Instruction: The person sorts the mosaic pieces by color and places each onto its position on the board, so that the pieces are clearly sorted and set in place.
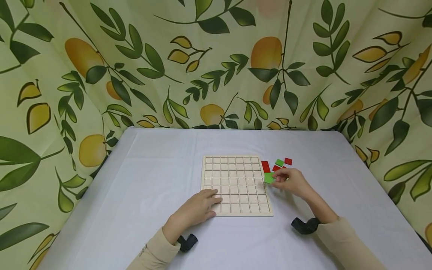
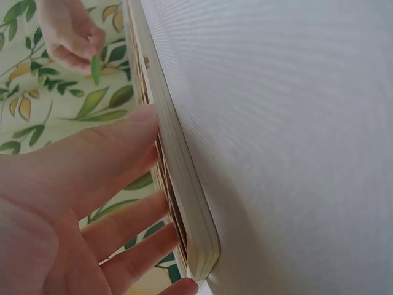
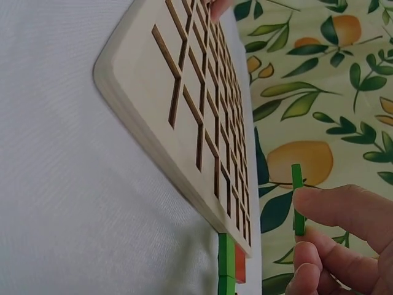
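Observation:
A pale wooden board (image 1: 236, 183) with a grid of square recesses lies on the table. My left hand (image 1: 199, 208) rests on its near left corner, fingers spread and fairly straight; the left wrist view shows the thumb (image 2: 116, 138) at the board's edge. Past the board's right side, my right hand (image 1: 290, 182) pinches a thin green tile (image 3: 298, 200) between thumb and fingers, above the table. Beneath that hand, green pieces (image 3: 226, 264) lie against the board's edge, with a red rectangular tile (image 1: 266, 167) just beyond them.
Several small loose tiles lie beyond the right hand, among them a green one (image 1: 279, 162) and a red one (image 1: 288, 161). A white cloth (image 1: 152, 161) covers the table. Behind it hangs a leaf-and-fruit patterned curtain (image 1: 216, 75).

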Available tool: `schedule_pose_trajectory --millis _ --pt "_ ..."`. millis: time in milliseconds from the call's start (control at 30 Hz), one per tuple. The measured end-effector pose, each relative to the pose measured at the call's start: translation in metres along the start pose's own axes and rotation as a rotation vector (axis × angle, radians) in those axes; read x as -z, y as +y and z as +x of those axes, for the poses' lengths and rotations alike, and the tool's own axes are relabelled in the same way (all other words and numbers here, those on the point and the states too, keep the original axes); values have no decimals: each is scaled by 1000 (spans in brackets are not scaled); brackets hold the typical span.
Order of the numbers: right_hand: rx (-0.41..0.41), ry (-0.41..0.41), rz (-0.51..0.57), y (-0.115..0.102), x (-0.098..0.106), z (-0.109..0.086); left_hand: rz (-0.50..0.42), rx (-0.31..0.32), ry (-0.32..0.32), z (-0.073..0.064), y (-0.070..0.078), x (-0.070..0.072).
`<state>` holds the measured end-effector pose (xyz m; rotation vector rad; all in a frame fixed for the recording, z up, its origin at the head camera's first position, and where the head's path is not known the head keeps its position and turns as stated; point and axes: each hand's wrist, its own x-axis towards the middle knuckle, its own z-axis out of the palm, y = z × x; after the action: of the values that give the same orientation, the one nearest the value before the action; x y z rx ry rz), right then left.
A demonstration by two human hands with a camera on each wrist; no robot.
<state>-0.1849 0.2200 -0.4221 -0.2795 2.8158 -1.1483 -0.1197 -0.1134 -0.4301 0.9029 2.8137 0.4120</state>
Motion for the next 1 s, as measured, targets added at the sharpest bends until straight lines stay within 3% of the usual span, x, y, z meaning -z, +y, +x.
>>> schedule_pose_trajectory --millis 467,1000 --pt "59 -11 27 -10 -7 16 -2 -2 4 -1 1 0" --pt "64 -44 64 -26 -19 28 -14 12 1 -1 2 1"
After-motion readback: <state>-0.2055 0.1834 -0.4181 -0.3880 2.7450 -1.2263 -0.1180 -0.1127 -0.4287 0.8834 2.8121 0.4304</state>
